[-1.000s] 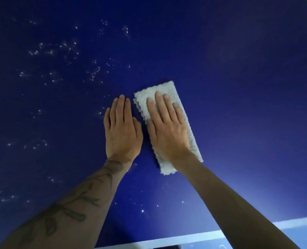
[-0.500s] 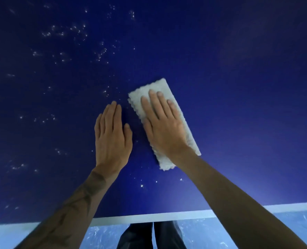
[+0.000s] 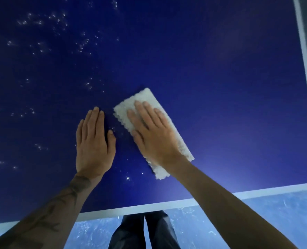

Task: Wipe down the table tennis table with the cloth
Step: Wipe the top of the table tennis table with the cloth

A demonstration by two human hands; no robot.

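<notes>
The view is filled by the dark blue table [image 3: 221, 69], which is bounded by a white line [image 3: 149, 207] along its near edge and another down its right side. Below the near edge a pale blue, mottled floor [image 3: 274, 212] is seen, with dark trouser legs [image 3: 143, 230] set close against the table.

The right hand [image 3: 152, 139] is laid flat on the folded white cloth [image 3: 183, 146], its fingers [image 3: 140, 108] straight and close together, with nothing gripped. The palm is judged to be spread so that pressure is carried along the cloth. The cloth lies on the table near the front middle, angled away to the left.

The left hand [image 3: 93, 144] is rested flat on the bare surface just beside the cloth and apart from it, fingers straight. It is probably placed there as a brace for leaning.

White specks [image 3: 82, 44] are scattered over the left part, while the right part looks clean, so the wiping is judged unfinished.
</notes>
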